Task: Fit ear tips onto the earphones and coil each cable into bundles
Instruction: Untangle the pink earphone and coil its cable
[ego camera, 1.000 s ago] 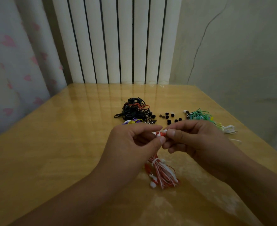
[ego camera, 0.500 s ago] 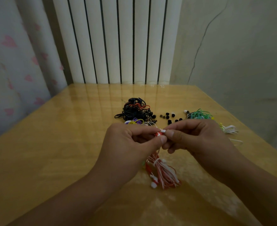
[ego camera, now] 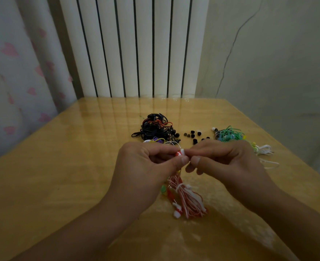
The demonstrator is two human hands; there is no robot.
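Over glossy table (ego camera: 61, 176), red-white earbud (ego camera: 180, 153) between both hands' fingertips (ego camera: 183, 160).

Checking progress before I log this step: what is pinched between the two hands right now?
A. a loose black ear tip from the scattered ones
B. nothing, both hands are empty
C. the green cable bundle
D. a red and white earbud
D: the left hand and right hand meet fingertip to fingertip around a red and white earbud, whose striped cable hangs down toward the table.
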